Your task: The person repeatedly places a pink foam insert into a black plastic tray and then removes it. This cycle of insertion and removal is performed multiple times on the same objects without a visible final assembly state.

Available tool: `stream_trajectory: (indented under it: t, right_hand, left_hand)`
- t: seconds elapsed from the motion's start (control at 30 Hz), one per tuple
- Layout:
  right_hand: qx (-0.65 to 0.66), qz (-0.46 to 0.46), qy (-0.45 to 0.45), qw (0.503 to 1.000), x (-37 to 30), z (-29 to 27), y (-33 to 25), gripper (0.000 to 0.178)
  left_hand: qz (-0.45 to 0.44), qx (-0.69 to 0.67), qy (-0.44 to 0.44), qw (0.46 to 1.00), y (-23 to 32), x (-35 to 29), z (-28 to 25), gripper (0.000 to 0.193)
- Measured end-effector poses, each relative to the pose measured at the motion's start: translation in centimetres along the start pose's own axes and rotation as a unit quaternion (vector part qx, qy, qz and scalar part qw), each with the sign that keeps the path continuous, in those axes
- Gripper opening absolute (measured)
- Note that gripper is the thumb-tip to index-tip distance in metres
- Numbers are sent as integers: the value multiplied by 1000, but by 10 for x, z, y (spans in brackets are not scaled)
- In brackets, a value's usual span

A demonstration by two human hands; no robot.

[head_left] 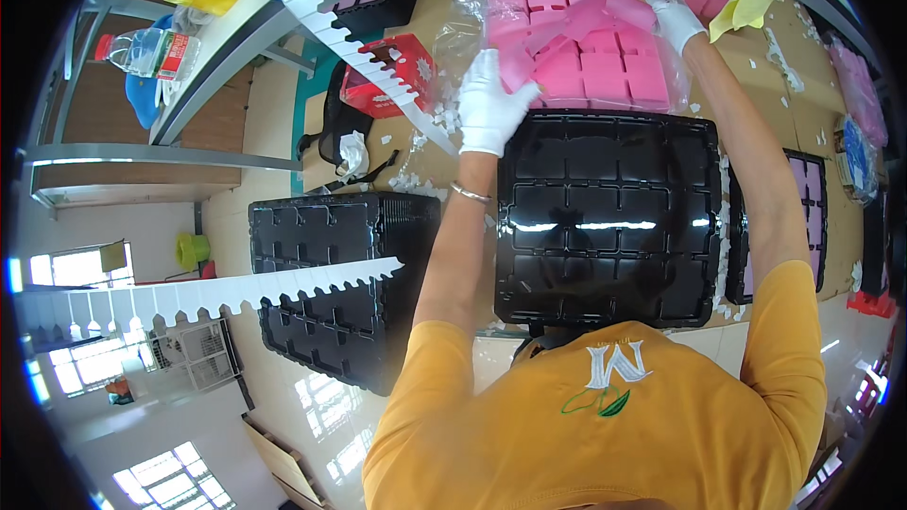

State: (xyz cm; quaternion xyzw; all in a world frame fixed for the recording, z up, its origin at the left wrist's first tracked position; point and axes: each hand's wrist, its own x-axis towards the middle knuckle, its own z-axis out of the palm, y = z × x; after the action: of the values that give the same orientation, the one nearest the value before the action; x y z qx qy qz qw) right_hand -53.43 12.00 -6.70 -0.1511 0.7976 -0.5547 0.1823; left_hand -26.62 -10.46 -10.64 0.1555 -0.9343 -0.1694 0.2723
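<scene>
Both my hands wear white gloves and reach to the far side of the worktable. My left hand [493, 106] has its thumb spread from its fingers, at the left edge of a pink foam block [605, 76] scored into squares, in clear plastic. My right hand [673, 21] is closed on the far right end of a thin pink foam sheet [578, 21], its bare fingertips showing. Twisted and partly see-through, the sheet stretches over the block toward my left hand. Nearer me lies a glossy black plastic tray [605, 184] with a grid of compartments.
A stack of black trays [321, 255] stands at left, near a red box [389, 76]. White sawtooth-edged strips [213, 297] jut in from the left. Another black tray [806, 194] with pink foam lies at right. A yellow cloth [746, 8] and white scraps litter the cardboard surface.
</scene>
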Motion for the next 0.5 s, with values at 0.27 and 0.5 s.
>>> stream_trajectory:
  t: [0.27, 0.5]
  right_hand:
    - [-25, -43, 10, 999, 2, -4, -7, 45]
    - [-103, -116, -57, 986, -6, -29, 13, 45]
  left_hand:
    - [-20, 166, -1, 986, -5, 33, 16, 78]
    - [-8, 58, 15, 998, -27, 37, 13, 48]
